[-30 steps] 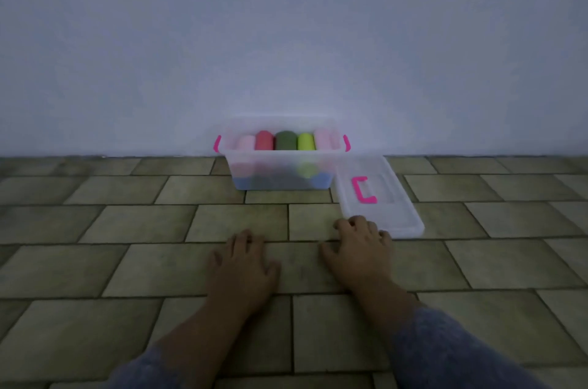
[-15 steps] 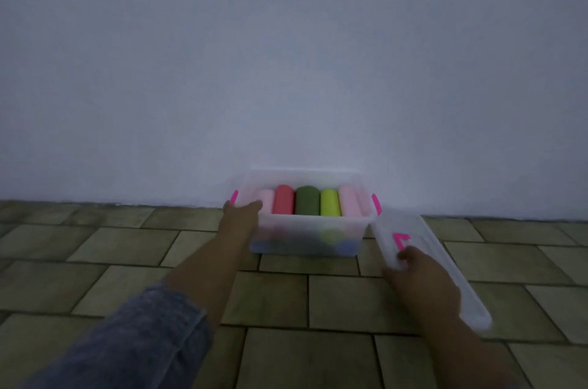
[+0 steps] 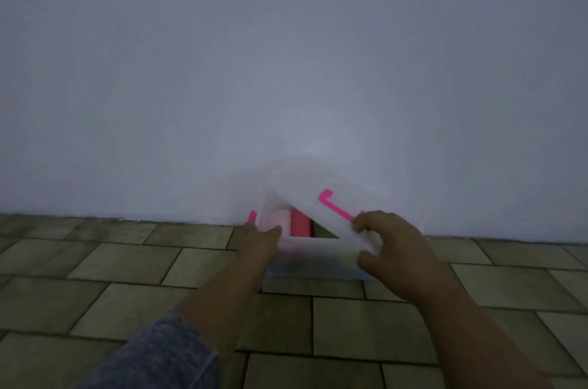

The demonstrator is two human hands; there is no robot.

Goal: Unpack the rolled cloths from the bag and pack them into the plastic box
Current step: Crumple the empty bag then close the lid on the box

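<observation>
From the head view, the box (image 3: 315, 256) is sitting on the tiled floor (image 3: 127, 261), right against the pale wall (image 3: 286, 70). Rolled cloths are lying side by side inside it: a pale pink roll (image 3: 280, 223) at the left, a red roll (image 3: 300, 224) next to it, and a sliver of a green roll (image 3: 324, 231) showing beyond that. The rest of the inside is hidden under the lid (image 3: 296, 191).

The lid is hanging tilted and skewed over the box, blurred, covering its right part and leaving the left near corner open. A pink handle (image 3: 337, 208) is showing on top of the lid, and a pink clip (image 3: 252, 216) is sticking out at the box's left end.

The left hand (image 3: 259, 240) is gripping the box at its left near corner, thumb hooked over the rim. The right hand (image 3: 391, 248) is pinching the lid's near edge, fingers curled on top and thumb beneath. A blue sleeve (image 3: 165, 357) is covering the left forearm.
</observation>
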